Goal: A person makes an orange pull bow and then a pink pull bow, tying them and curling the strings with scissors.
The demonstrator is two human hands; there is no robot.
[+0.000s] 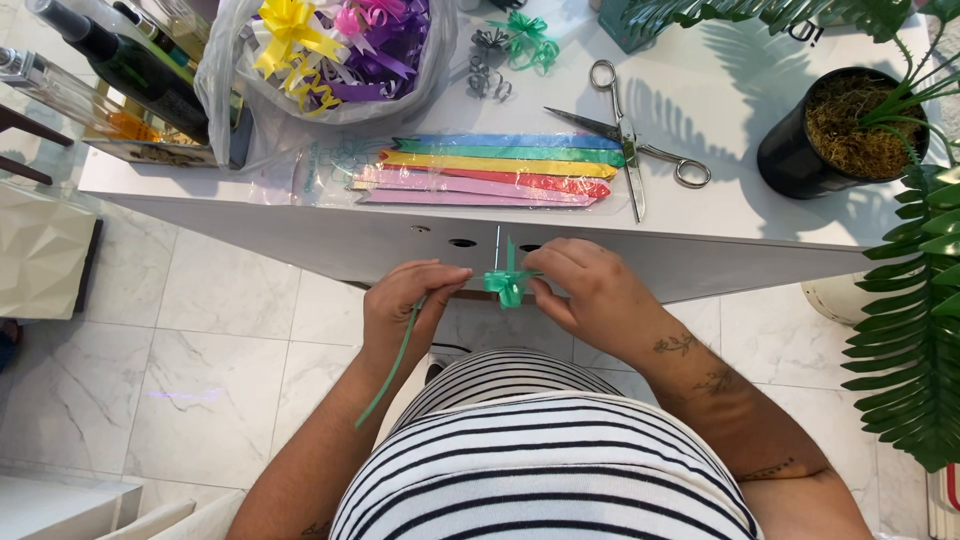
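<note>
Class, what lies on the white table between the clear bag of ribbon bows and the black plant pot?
Steel scissors, in the head view.

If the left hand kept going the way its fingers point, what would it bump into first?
Probably the small green ribbon bow: the left hand points right, toward it and the right hand just beyond. Depth is unclear.
</note>
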